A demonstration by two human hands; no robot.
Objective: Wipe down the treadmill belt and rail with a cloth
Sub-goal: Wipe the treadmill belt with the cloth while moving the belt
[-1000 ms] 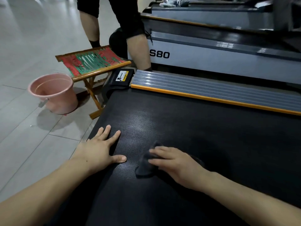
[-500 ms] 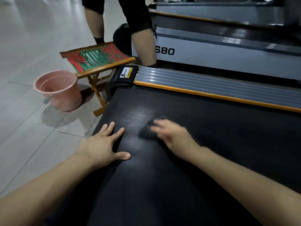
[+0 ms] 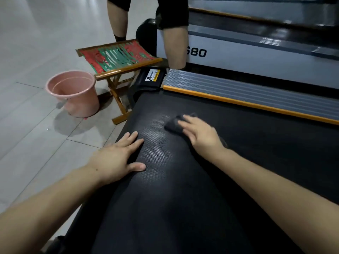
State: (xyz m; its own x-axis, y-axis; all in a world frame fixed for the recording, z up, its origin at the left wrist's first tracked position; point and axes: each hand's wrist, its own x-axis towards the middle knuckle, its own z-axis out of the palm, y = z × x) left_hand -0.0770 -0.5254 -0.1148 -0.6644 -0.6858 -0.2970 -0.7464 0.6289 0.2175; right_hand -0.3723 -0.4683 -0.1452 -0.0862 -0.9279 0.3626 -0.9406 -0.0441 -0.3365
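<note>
The left hand (image 3: 117,158) lies flat on the near-left part of the treadmill belt (image 3: 183,189), fingers straight and slightly spread, holding nothing. Farther in, the right hand (image 3: 200,134) presses a dark cloth (image 3: 173,123) onto the belt with extended fingers; the cloth protrudes left of the fingertips. Beyond the belt runs the grey ribbed rail (image 3: 247,94) with an orange edge. On the floor to the far left stand a pink bucket (image 3: 73,94) and a folding stool (image 3: 119,59). A second person's legs (image 3: 175,44) stand behind the rail.
</note>
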